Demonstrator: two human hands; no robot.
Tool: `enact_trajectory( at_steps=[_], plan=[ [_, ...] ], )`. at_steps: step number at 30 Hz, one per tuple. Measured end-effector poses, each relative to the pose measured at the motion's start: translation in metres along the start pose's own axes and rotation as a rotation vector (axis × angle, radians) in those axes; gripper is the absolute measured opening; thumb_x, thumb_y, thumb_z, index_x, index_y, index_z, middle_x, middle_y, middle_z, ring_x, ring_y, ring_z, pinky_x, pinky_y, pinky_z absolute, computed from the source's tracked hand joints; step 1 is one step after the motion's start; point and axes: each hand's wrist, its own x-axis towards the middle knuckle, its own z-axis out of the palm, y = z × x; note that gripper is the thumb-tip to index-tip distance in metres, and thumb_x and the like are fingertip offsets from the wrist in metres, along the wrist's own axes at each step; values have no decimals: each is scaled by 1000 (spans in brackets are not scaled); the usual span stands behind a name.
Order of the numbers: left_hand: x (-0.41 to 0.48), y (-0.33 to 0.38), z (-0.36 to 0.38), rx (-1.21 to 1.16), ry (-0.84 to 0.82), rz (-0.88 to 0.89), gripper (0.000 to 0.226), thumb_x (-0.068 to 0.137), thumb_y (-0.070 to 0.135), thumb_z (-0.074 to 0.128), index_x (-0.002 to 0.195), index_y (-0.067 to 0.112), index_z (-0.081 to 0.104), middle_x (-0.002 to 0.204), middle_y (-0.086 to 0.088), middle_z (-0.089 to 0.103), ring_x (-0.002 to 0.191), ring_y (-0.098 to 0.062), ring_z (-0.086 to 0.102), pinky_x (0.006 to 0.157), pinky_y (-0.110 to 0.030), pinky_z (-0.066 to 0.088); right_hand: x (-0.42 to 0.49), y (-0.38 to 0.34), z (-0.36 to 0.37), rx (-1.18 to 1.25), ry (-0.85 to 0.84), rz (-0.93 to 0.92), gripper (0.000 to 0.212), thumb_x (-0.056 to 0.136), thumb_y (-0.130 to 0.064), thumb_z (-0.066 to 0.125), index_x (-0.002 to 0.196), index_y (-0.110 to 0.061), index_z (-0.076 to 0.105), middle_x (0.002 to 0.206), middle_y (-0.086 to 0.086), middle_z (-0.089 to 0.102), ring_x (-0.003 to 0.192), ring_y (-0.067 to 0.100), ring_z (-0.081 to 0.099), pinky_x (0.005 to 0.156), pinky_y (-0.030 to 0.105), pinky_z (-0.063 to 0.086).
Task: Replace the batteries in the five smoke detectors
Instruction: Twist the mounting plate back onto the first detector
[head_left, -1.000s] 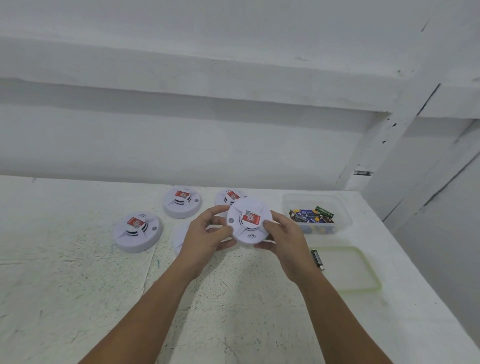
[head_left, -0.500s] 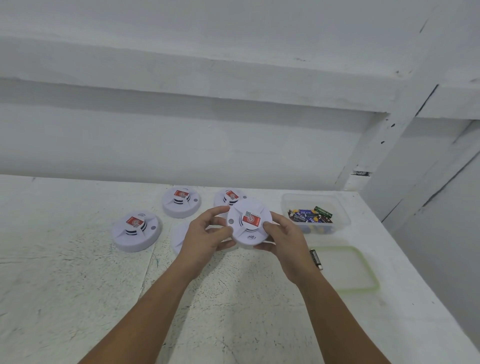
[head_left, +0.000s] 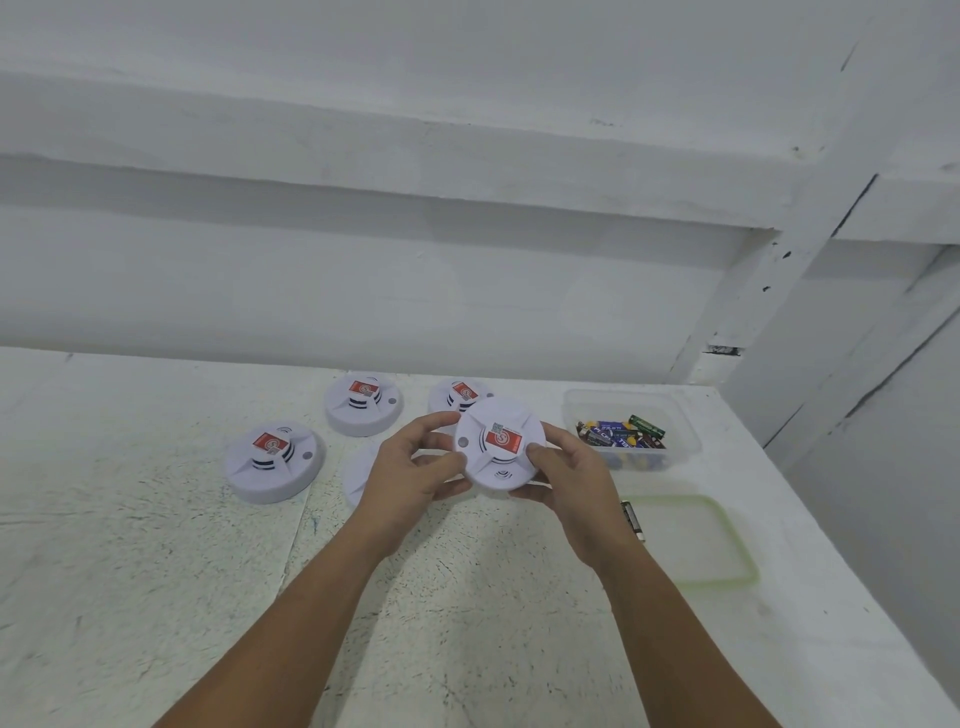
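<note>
L hand (head_left: 415, 470), R hand (head_left: 579, 486) grip 1 detector (head_left: 500, 441), 4 detectors (head_left: 274, 462) (head_left: 363, 410) (head_left: 458, 394) (head_left: 358, 473) on table (head_left: 156, 571)

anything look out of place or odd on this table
One loose battery lies on the table beside the green-rimmed lid, outside the clear container holding the other batteries. The smoke detector gripped by the left hand and right hand looks intact.

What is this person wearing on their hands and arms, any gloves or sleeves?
Nothing shows. The left hand and right hand are bare: no gloves, rings or watch. The forearms are uncovered too, with no sleeves in view.
</note>
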Motion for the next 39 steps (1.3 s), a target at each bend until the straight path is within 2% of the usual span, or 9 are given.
enact_trajectory(
  at_steps=[5,17,23,27,32,39],
  plan=[
    [-1,0,0,14,11,2,40,84,-9,61,114,17,65,97,-13,59,98,-32,68,72,-36,60,0,0,1,-1,-6,-2,28,94,-5,52,117,-16,62,92,5,75,83,19,72,66,32,59],
    [-1,1,3,29,28,-6,39,83,-9,62,113,16,65,99,-14,60,95,-30,69,74,-38,60,3,5,-2,-23,23,1,27,93,-6,53,117,-16,62,96,9,74,89,25,71,75,41,59],
    [-1,1,4,24,43,-6,37,84,-10,61,112,14,64,101,-16,60,92,-27,70,69,-32,59,3,5,-3,-30,22,-10,25,93,-5,54,110,-21,63,94,8,74,87,22,71,74,40,59],
    [-2,1,5,38,56,1,33,84,-8,63,111,12,63,98,-12,62,87,-23,72,67,-30,59,5,6,-3,-56,37,0,28,93,-6,54,116,-18,62,97,10,73,88,23,71,77,43,59],
    [0,0,7,69,78,4,32,83,-7,64,110,12,63,102,-14,64,89,-24,71,67,-31,60,5,5,-5,-63,36,2,28,93,-6,54,117,-18,61,97,8,73,87,20,71,75,39,60],
    [1,-2,9,80,116,17,27,83,-6,65,106,6,61,107,-12,65,87,-20,70,70,-34,60,7,7,-6,-58,44,-2,30,92,-7,56,121,-15,61,96,9,73,88,22,71,76,39,59]
  ],
)
